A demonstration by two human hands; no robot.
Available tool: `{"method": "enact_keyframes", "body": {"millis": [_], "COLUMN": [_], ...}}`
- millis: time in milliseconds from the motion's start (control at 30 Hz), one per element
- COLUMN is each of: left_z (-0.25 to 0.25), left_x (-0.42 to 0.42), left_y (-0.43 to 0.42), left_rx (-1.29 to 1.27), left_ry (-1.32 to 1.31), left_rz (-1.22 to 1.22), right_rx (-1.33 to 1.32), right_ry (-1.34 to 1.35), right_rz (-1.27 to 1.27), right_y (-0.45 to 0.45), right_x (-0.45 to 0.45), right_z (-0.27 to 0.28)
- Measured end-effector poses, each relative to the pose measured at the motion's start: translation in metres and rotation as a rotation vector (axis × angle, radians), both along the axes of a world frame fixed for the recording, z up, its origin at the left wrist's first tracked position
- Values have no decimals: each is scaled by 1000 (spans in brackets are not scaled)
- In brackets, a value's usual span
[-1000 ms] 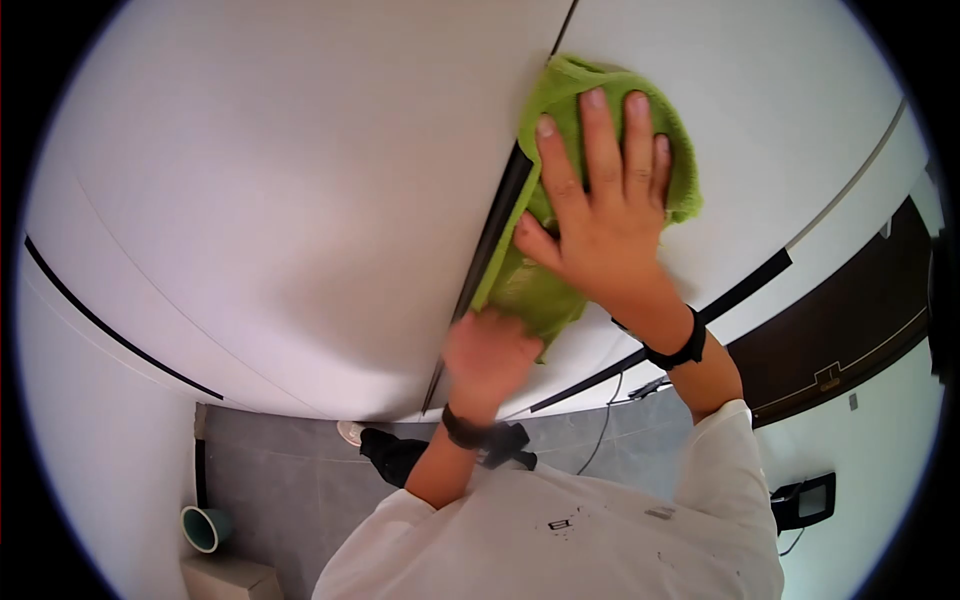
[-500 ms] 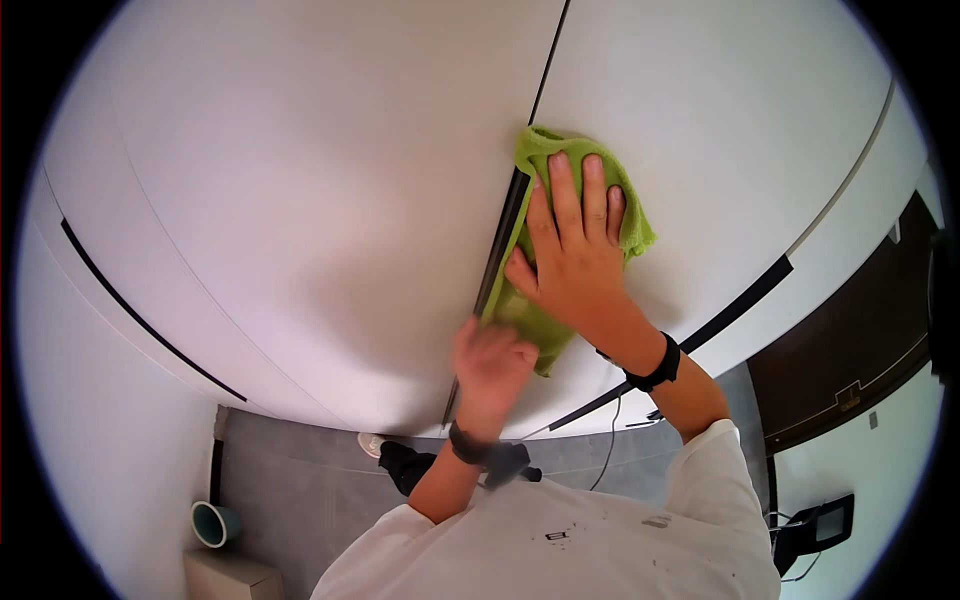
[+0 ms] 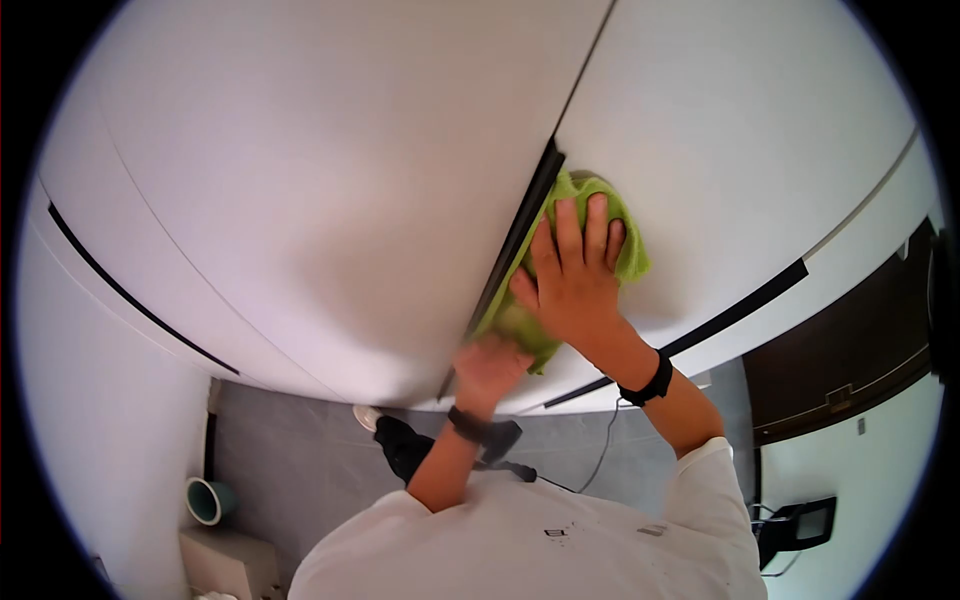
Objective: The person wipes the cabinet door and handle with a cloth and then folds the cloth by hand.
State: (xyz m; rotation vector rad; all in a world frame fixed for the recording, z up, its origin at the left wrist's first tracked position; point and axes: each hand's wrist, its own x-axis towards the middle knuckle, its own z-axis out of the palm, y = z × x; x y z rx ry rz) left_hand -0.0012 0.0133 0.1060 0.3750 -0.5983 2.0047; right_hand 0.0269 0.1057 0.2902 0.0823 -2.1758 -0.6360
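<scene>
My right hand (image 3: 580,285) lies flat with fingers spread on a green cloth (image 3: 632,245), pressing it against a white cabinet door (image 3: 720,180). The cloth runs along a long black handle strip (image 3: 515,235) at the seam between two doors. Below it, my left hand (image 3: 490,368) is near the strip's lower end, at the cloth's bottom edge. Motion blur smears its fingers, so its grip is unclear. Both wrists wear black bands.
More black handle strips run along the doors at left (image 3: 130,290) and right (image 3: 740,308). Below are a grey floor (image 3: 300,440), a teal bucket (image 3: 212,500), a box (image 3: 228,560) and a cable (image 3: 603,455). A dark door (image 3: 840,350) stands at right.
My right hand and the cloth have slid down along the handle strip, and the strip's upper end now shows. My left hand stays low, still blurred.
</scene>
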Motion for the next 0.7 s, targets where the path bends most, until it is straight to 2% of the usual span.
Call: {"method": "enact_keyframes", "body": {"millis": [33, 67, 100, 167, 233, 267, 367, 433, 500, 533, 633, 667, 700], "left_z": [-14, -45, -44, -32, -46, -71, -79, -73, -67, -71, -68, -97, -132], "left_x": [-1, -3, -6, -14, -14, -16, -14, -10, -6, -6, -7, -4, -5], "left_y": [0, 6, 2, -7, -5, 5, 1, -2, -6, -2, -3, 0, 10], "left_rx": [30, -74, -65, -33, 29, 167, 48, 137, -11, 59, 31, -357, -277], "left_ry": [41, 60, 14, 162, 169, 123, 99, 73, 4, 15, 109, 315, 298], "left_rz": [-3, 61, 68, -61, -95, -90, -115, -66, -73, -56, -54, 153, 157], "right_rx": [7, 26, 37, 60, 89, 87, 82, 83, 84, 90, 106, 120, 125], "right_ry": [-4, -23, -67, -24, -77, -72, -57, 32, 43, 57, 79, 74, 103], "right_rz": [2, -29, -20, -82, -47, -53, -65, -44, -37, -29, -15, 25, 7], "right_y": [-1, 0, -1, -8, -7, -10, -2, -4, 1, 2, 4, 4, 4], "right_x": [-1, -2, -4, -5, -2, -2, 0, -2, -2, -2, 4, 2, -1], "right_z": [-3, -6, -9, -12, -15, -15, -14, -16, -18, -18, -17, -16, -15]}}
